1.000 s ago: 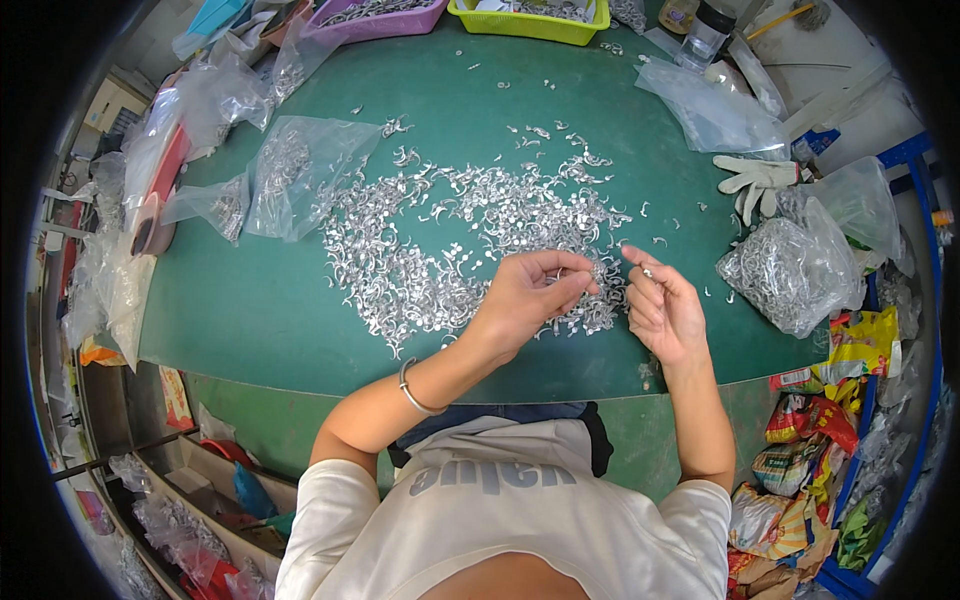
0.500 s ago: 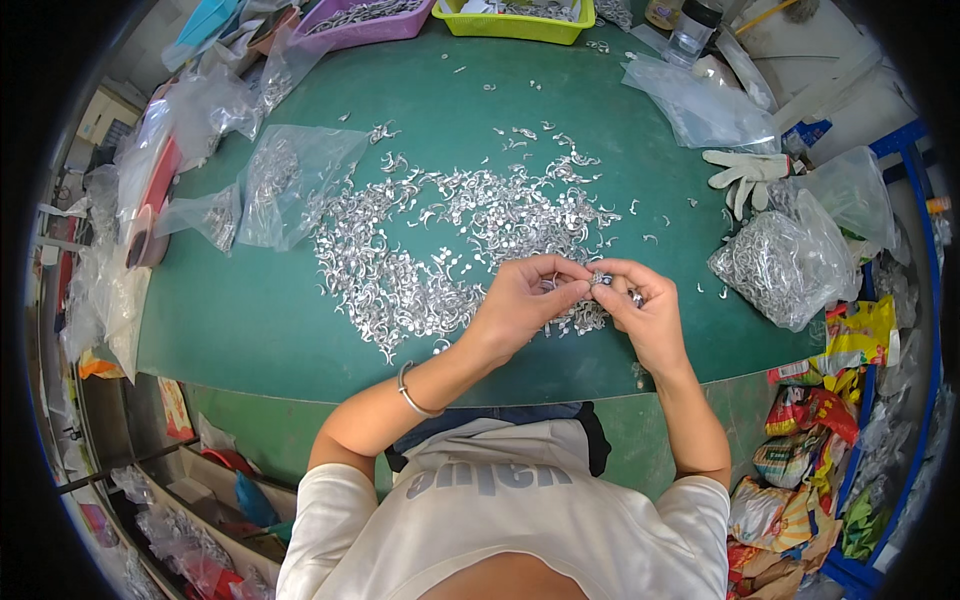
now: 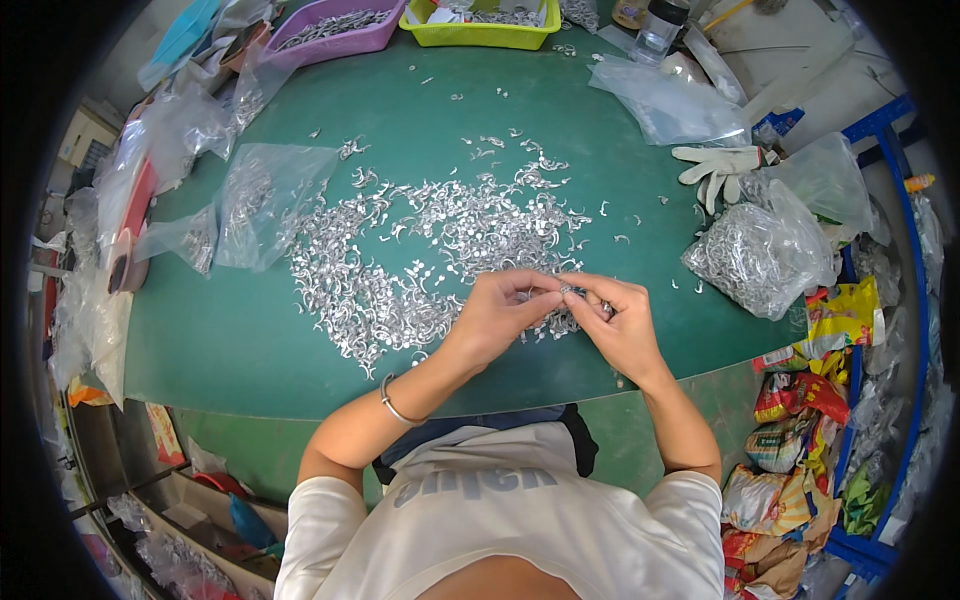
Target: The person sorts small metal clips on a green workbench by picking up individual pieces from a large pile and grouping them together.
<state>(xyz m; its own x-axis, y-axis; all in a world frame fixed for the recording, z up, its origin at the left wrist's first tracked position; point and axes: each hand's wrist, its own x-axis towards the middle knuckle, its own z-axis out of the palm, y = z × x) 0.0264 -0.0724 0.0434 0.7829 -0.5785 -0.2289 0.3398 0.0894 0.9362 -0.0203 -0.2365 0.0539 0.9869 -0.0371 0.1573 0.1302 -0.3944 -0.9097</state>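
Observation:
My left hand (image 3: 498, 318) and my right hand (image 3: 622, 328) meet fingertip to fingertip over the near right edge of a loose pile of small curved silvery metal pieces (image 3: 490, 225). Between the pinched thumbs and forefingers is a small silvery metal piece (image 3: 566, 288), mostly covered by the fingers. More silvery bits show in the curled fingers of the right hand; their exact shape is hidden. The pile spreads over the green tabletop (image 3: 230, 340), with a second lobe (image 3: 350, 300) reaching left and nearer to me.
Clear bags of metal pieces lie left (image 3: 262, 200) and right (image 3: 755, 255). A white work glove (image 3: 718, 165) rests beside the right bag. Purple (image 3: 335, 45) and yellow (image 3: 480, 35) trays stand along the far edge. A lidded clear jar (image 3: 658, 35) is at far right.
The whole view has shifted slightly, so the table sits a little further left. Both hands remain together at the fingertips, and the right fingers have curled in more closely.

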